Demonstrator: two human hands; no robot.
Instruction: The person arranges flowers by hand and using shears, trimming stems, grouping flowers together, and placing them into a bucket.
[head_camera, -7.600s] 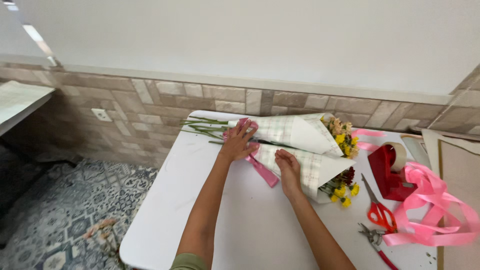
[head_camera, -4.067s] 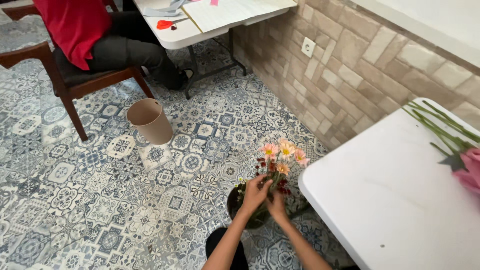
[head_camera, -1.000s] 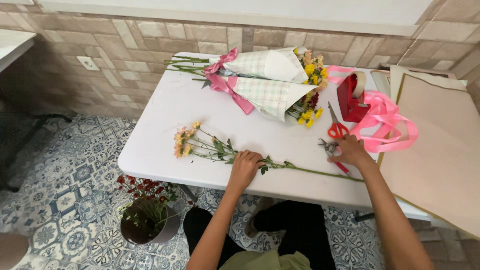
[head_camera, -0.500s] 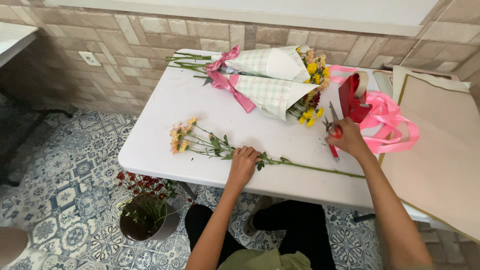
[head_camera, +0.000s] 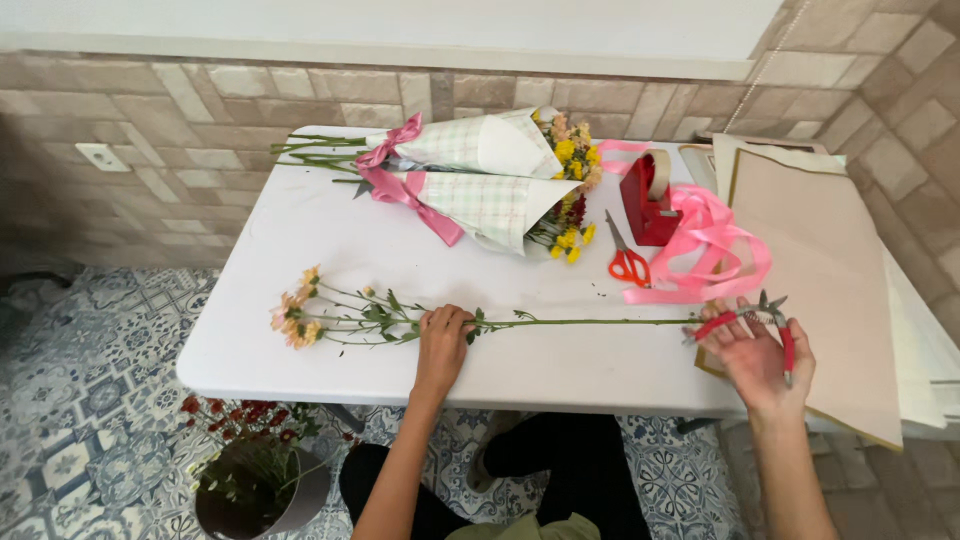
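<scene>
One view only, the head cam looking down on a white folding table (head_camera: 330, 230) pushed against a tan tile wall (head_camera: 200, 100), with blue patterned floor tiles (head_camera: 90, 350) off to the left and underneath.

Left hand (head_camera: 443, 345) sits flat-ish on the long flower stems (head_camera: 560, 322), fingers curled together and pressing them onto the tabletop near the front edge. The peachy blooms (head_camera: 295, 318) point left, and the bare stem ends run right, almost to the other hand.

Right hand (head_camera: 760, 355) is palm up at the table's right edge, fingers spread loosely, with red-handled pruners (head_camera: 752, 318) lying across them. Can't tell how firmly it grips.

Further back, two wrapped bouquets (head_camera: 480, 180) in checked paper lie tied with pink bows, yellow flowers poking out the right ends. Just beside them are a red tape dispenser (head_camera: 648, 200), orange scissors (head_camera: 626, 262) and a loose heap of pink ribbon (head_camera: 710, 245). Brown wrapping paper (head_camera: 830, 270) lies in sheets over the right side. On the floor at lower left stands a bucket (head_camera: 255, 495) of dark red flowers.
</scene>
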